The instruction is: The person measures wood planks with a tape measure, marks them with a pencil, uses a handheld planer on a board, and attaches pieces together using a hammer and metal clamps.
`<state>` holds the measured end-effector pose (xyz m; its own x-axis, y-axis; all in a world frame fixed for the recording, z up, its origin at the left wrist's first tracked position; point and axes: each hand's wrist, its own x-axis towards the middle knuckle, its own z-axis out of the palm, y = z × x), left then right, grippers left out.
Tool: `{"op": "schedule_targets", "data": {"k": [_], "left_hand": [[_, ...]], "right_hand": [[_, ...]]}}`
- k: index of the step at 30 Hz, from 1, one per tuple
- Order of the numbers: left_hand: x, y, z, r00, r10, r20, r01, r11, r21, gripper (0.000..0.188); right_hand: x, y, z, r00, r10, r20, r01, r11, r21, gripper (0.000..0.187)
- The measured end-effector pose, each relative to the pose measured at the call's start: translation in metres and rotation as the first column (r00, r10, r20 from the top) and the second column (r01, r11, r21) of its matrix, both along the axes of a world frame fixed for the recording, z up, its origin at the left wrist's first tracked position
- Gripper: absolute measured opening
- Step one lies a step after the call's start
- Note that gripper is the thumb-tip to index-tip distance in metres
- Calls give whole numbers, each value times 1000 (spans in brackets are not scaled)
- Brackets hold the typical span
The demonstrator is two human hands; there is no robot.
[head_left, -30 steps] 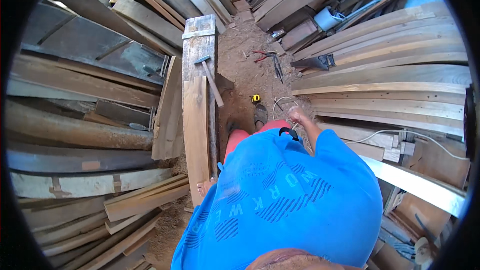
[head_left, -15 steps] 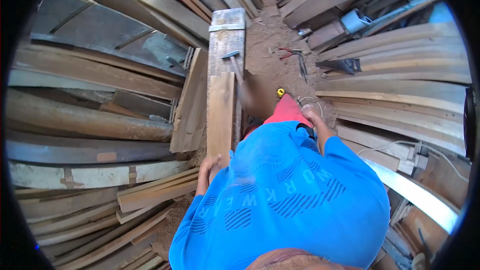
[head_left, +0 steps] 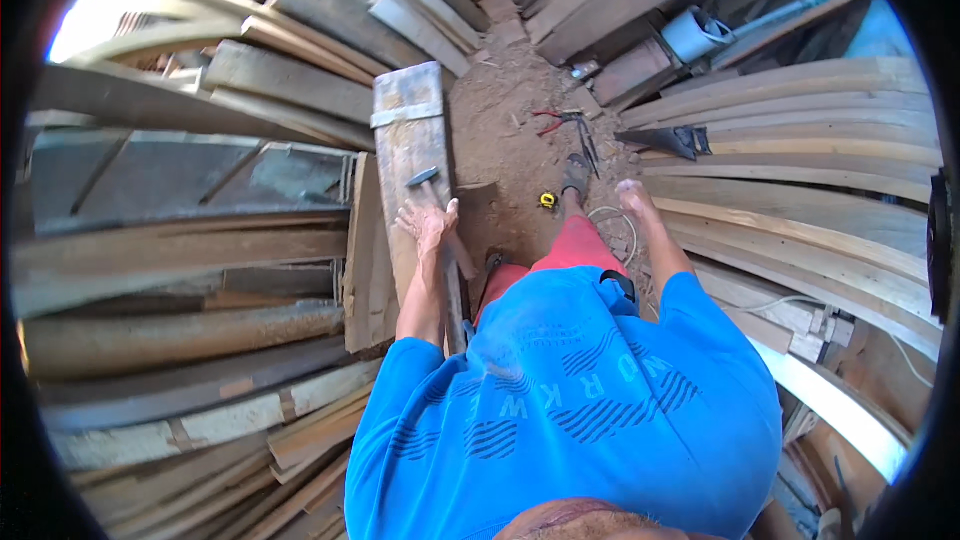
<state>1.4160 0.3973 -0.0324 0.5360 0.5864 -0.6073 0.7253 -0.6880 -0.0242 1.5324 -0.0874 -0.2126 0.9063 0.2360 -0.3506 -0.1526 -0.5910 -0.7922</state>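
Note:
My left hand (head_left: 428, 223) lies palm down over the long weathered bench plank (head_left: 405, 155), its fingers spread. Right beside it is a hammer (head_left: 423, 177), whose head rests on the plank above the fingers. The wooden handle runs back past the hand and wrist; whether the palm touches it cannot be made out. My right hand (head_left: 633, 197) hangs out to the right above the floor, near a thin pale cord (head_left: 632, 230). Motion smears its fingers, and nothing shows in it. A brown board piece (head_left: 480, 205) sits low beside the bench's right edge.
On the dusty floor ahead are a yellow tape measure (head_left: 547, 201), red-handled pincers (head_left: 550, 122) and a dark long-handled tool (head_left: 588, 145). A handsaw (head_left: 680, 140) lies by the right-hand timber (head_left: 780, 175). Stacked planks (head_left: 180, 240) crowd the left. A pale bucket (head_left: 695, 35) stands far right.
My left hand has gone from the near end of a light brown board forward to beside the hammer. That board no longer shows on the bench. My right hand has moved forward, away from my body.

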Motion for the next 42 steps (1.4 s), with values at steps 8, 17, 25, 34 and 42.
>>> {"op": "schedule_targets", "data": {"k": [8, 17, 25, 34, 42], "left_hand": [[62, -38, -2, 991, -81, 103, 57, 974, 218, 62], [155, -146, -70, 909, 158, 386, 33, 895, -445, 44], [145, -8, -42, 976, 219, 4, -216, 959, 186, 99], [106, 22, -74, 998, -33, -46, 41, 980, 193, 106], [111, 26, -67, 982, -146, -118, 162, 976, 144, 101]], "right_hand": [[49, 45, 58, 937, 185, -295, -229, 966, -121, 33], [21, 163, 105, 455, 470, -756, 160, 792, 589, 57], [107, 72, -4, 804, 158, -573, -337, 915, -221, 38], [123, -39, -138, 823, 229, -519, -413, 869, -272, 25], [189, -57, -125, 891, 21, -454, -312, 755, -577, 58]]}}
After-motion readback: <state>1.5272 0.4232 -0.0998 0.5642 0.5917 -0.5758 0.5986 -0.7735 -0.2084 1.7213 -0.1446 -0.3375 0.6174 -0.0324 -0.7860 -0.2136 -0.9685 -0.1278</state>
